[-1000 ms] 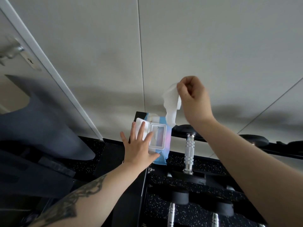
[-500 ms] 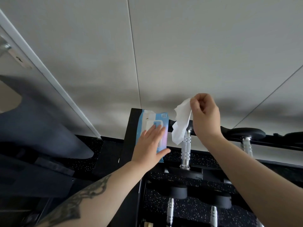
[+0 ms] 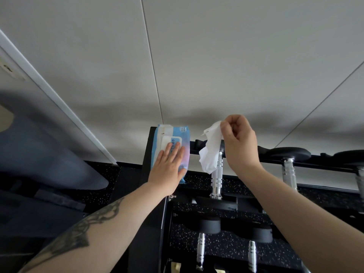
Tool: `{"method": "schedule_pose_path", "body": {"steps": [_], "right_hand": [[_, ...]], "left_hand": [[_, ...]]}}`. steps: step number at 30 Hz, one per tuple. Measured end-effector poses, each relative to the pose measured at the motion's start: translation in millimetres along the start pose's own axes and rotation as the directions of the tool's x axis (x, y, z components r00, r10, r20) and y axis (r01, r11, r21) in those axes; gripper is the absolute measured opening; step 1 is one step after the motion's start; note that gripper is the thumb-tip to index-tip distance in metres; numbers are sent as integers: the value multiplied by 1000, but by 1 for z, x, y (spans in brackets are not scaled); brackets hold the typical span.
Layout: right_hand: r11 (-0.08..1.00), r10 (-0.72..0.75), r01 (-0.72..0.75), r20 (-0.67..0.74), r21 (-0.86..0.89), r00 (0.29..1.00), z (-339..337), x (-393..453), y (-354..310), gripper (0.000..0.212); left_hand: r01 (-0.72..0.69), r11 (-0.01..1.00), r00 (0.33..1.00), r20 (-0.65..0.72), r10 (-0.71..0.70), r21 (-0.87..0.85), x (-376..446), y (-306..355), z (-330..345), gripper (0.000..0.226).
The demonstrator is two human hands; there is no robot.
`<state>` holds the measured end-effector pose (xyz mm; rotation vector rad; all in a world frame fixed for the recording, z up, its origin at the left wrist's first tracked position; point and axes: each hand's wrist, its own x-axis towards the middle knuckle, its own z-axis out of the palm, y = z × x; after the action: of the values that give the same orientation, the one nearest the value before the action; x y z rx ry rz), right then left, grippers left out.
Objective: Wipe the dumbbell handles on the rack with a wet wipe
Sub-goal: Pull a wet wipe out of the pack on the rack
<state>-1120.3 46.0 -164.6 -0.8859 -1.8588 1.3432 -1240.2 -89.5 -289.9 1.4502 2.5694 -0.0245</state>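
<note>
From the head camera we see our left hand [image 3: 169,168] lying flat, fingers straight and close together, pressing on the lid of the blue-and-white wet wipe pack [image 3: 173,142], which sits on the top left corner of the black dumbbell rack [image 3: 151,194]. Just to its right, our right hand [image 3: 239,142] has its fingers curled and pinches the upper edge of a white wet wipe [image 3: 210,152] between thumb and fingertips. The wipe hangs crumpled below and left of that hand, draped in front of the top of the nearest chrome dumbbell handle [image 3: 216,180]; whether it touches the handle we cannot tell. More chrome handles [image 3: 288,172] stand further right and on the lower tier.
</note>
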Motion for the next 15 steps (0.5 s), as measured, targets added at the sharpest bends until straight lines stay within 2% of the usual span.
{"method": "schedule_pose_path", "body": {"steps": [3, 5, 9, 13, 15], "right_hand": [[999, 31, -31, 10, 24, 999, 0, -4, -1, 14], [999, 42, -41, 66, -6, 997, -2, -6, -3, 13], [991, 135, -125, 222, -55, 966, -9, -3, -7, 10], [947, 294, -315, 222, 64, 930, -21, 4, -13, 11], [929, 321, -351, 217, 118, 922, -28, 6, -18, 13]], "left_hand": [[-7, 1000, 1000, 12, 7, -12, 1, 0, 0, 66], [-14, 999, 1000, 2, 14, -48, 1, 0, 0, 68], [-58, 961, 993, -116, 28, -269, -4, -4, -11, 65], [-21, 866, 965, -236, -113, -499, -6, -3, -27, 54], [-6, 865, 965, -228, -126, -502, -5, 0, -34, 52]]}}
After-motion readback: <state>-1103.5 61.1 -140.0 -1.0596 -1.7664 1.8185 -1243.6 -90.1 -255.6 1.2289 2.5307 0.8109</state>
